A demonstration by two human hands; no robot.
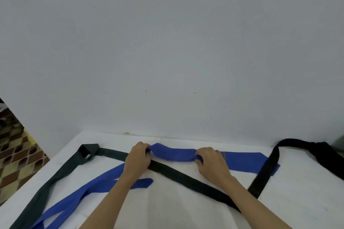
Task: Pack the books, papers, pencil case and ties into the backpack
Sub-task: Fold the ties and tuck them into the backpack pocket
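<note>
Blue tie (173, 154) lies across the far part of the white table (186, 201), close to the wall, and we have it in both hands. Our left hand (138, 157) curls its fingers round a raised fold of the cloth, and our right hand (212, 161) pinches the same band a little further along, so the stretch between them arches slightly off the surface. Beyond our right hand the wide end runs flat toward the right; from our left hand the narrow part trails back toward the near left corner, doubled on itself. A black tie (186, 176) passes under the blue one between our hands and runs diagonally toward the near right, under our right forearm; its other part bends at a knot at the far left and comes down the left edge. Another black tie (266, 171) crosses the blue wide end at the right. Behind stands a pale wall (167, 42), with patterned floor (13, 158) at the left.
</note>
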